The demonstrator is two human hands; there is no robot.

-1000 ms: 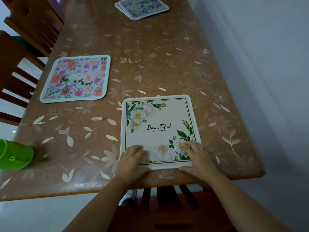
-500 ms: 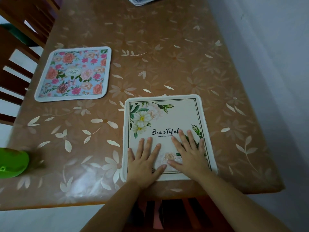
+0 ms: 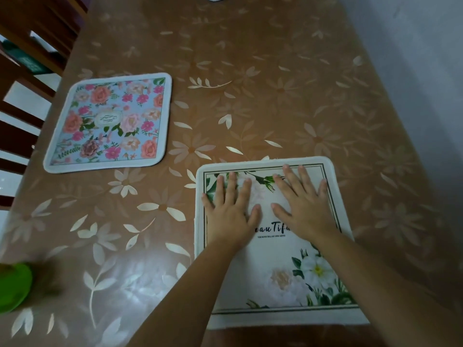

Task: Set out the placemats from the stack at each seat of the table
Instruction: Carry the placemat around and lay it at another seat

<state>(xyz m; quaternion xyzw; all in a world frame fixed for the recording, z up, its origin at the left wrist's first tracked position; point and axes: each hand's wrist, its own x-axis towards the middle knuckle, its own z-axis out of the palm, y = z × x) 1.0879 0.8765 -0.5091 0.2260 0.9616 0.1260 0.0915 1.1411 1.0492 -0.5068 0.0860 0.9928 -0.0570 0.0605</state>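
White mat [image 3: 280,271], at the near edge of the table [image 3: 275,96]: apparently thin, light, limp, likely sliding on glossy cover; left hand [image 3: 229,209] and right hand [image 3: 304,209] flat, fingers spread, pressing; lift by an edge.

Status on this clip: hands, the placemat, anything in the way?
Both open: left hand, right hand pressing flat on the white placemat. It lies at the near edge; pink floral placemat laid further left. Blurred green object far left, clear of both.
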